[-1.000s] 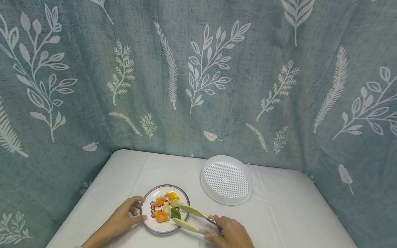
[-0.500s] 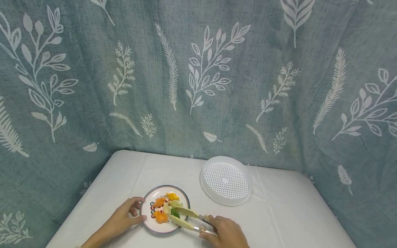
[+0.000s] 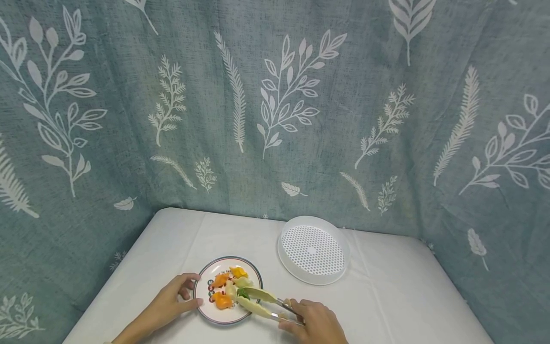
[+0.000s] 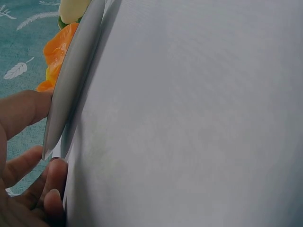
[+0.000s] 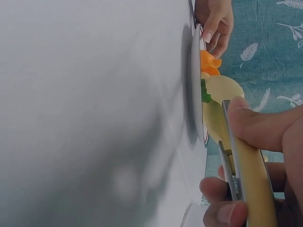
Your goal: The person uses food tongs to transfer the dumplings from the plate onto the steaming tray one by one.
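Observation:
My left hand (image 3: 174,298) holds the left rim of a white patterned plate (image 3: 232,319), thumb and index finger at its edge. On the plate lie several small dumpling-like pieces: an orange one (image 3: 222,301), a second orange one (image 3: 221,280), a yellow one (image 3: 238,272) and pale ones, including a pale piece (image 3: 230,289). In my right hand (image 3: 315,321) I grip tongs (image 3: 259,308) with pale yellow tips and metal arms. Their tips stand on both sides of a green piece (image 5: 205,91) at the plate's right part. The tongs partly hide it.
A round white tray with a perforated base (image 3: 314,279) stands behind and right of the plate. White cloth covers the table (image 3: 378,286). A green leaf-patterned curtain (image 3: 258,181) closes off the back and both sides.
The tongs have moved slightly left over the plate, and their tips have drawn together around the green piece. My left hand and the plate stay in place.

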The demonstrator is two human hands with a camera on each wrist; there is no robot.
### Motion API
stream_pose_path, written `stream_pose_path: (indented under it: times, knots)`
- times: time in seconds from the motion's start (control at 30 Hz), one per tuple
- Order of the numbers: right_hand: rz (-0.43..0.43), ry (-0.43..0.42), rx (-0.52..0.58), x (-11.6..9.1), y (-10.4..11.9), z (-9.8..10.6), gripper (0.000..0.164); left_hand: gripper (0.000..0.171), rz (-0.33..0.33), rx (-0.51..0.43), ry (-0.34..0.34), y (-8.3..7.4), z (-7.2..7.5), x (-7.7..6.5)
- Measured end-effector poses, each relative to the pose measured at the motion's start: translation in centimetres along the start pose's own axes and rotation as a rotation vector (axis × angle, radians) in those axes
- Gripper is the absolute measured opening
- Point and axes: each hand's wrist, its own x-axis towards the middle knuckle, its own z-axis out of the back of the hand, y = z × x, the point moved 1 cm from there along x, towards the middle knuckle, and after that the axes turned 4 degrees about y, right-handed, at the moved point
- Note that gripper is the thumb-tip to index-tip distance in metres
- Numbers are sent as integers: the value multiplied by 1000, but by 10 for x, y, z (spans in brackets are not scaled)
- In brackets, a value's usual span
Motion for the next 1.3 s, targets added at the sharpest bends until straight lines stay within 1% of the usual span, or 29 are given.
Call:
stream_pose_path:
  times: [0.1, 0.17, 0.4, 0.57, 0.6, 0.7, 0.8, 0.83, 0.93, 1.03, 1.1, 1.2, 1.3]
  knots:
    - [-15, 2, 32, -1, -1, 2, 75, 66, 8, 8, -6, 1, 0, 1]
    - [-9, -11, 57, -2, -2, 4, 76, 67, 11, 12, -8, 2, -1, 1]
    - [73, -108, 84, -6, -6, 14, 70, 68, 14, 17, 0, 4, -1, 1]
    - [72, -136, 87, -5, -10, 19, 66, 67, 11, 22, 1, 4, 0, 1]
    - [69, -141, 83, -5, -11, 20, 63, 67, 8, 22, 1, 4, 0, 1]
    - [69, -169, 74, -4, -15, 22, 45, 67, 2, 24, -4, 3, 0, 1]
    - [74, -218, 72, -4, -18, 24, 35, 67, -4, 25, -8, 3, -1, 1]
    - [71, -231, 75, -4, -19, 24, 38, 67, -5, 24, -8, 3, -1, 0]
    - [48, -261, 93, -3, -21, 27, 56, 67, -7, 16, -8, 3, -1, 0]
    - [15, -282, 85, -2, -22, 31, 67, 67, -2, 13, -9, 3, -2, 0]
    - [-5, -294, 78, -1, -24, 35, 68, 66, 0, 9, -12, 3, -2, 1]
    - [-29, -316, 70, 1, -27, 40, 63, 66, -2, 5, -16, 4, -2, 1]
    - [-32, -344, 66, 3, -33, 45, 59, 66, -3, 3, -18, 4, -3, 2]
